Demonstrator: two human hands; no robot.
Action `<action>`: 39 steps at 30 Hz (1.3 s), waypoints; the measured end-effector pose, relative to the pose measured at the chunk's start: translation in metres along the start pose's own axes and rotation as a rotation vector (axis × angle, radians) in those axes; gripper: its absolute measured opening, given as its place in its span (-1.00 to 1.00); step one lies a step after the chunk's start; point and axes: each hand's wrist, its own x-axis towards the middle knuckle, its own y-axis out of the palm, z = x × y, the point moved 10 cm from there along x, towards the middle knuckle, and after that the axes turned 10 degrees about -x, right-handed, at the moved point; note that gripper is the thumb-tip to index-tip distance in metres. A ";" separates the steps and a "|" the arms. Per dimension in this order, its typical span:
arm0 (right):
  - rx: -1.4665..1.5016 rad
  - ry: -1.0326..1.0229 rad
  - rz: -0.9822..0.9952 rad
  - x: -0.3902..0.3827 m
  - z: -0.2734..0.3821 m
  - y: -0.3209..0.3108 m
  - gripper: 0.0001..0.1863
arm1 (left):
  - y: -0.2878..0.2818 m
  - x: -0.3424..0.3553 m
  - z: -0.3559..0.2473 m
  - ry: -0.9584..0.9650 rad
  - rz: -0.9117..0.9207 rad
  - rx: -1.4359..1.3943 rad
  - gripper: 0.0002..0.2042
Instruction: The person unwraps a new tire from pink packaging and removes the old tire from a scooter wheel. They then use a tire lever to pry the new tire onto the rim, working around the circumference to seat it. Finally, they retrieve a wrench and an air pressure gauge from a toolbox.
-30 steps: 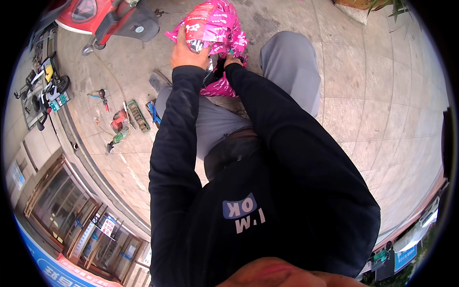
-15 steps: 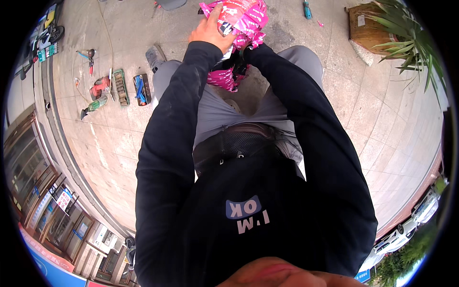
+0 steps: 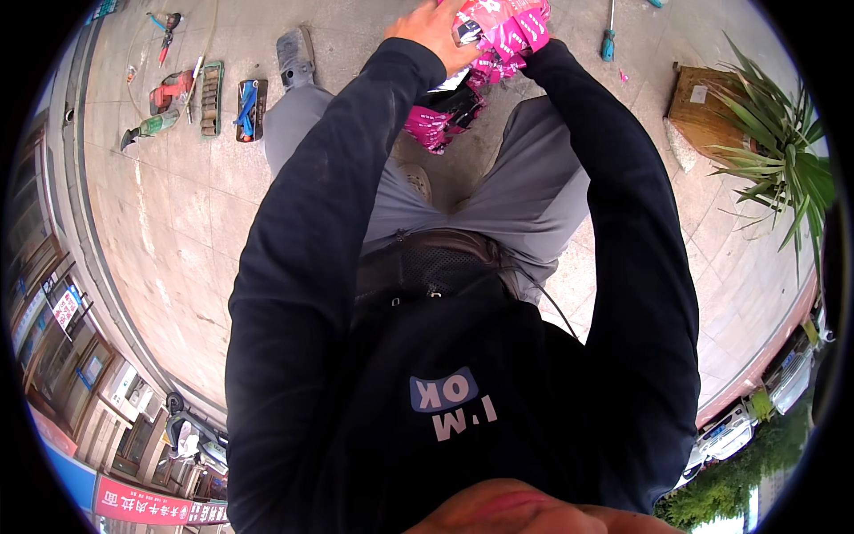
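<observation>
Here, in the head view, the person is sitting over a paved floor [image 3: 178, 222] and holding both arms out ahead, toward the top of the picture. The left hand [image 3: 433, 31] is lying closed over the near left side of a crumpled pink wrapper bundle [image 3: 503, 22], its fingers curling onto the shiny material. The right hand is hiding behind the bundle, beyond the end of the dark right sleeve [image 3: 623, 178], so I cannot tell how far it is open or what it is gripping. The bundle is sitting between the two wrists, raised above the knees, with a pink and black part [image 3: 440, 120] hanging down below it toward the lap. Its longer side is running roughly left to right, and the left hand is the one plainly on it. Off to the left, well apart, hand tools [image 3: 209, 98] are lying in a row; a screwdriver [image 3: 608, 40] is lying just right of the bundle, and a potted plant [image 3: 765, 142] is standing farther right.
</observation>
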 end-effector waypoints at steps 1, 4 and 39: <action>0.021 -0.019 -0.003 0.002 -0.003 -0.008 -0.51 | 0.001 0.004 0.003 0.019 -0.019 -0.040 -0.17; 0.029 0.011 -0.036 -0.004 -0.019 -0.016 -0.51 | 0.010 0.013 -0.010 -0.079 0.081 0.029 -0.14; -0.174 0.368 -0.057 -0.035 -0.026 0.008 -0.46 | 0.021 0.039 -0.043 -0.115 0.120 0.168 -0.25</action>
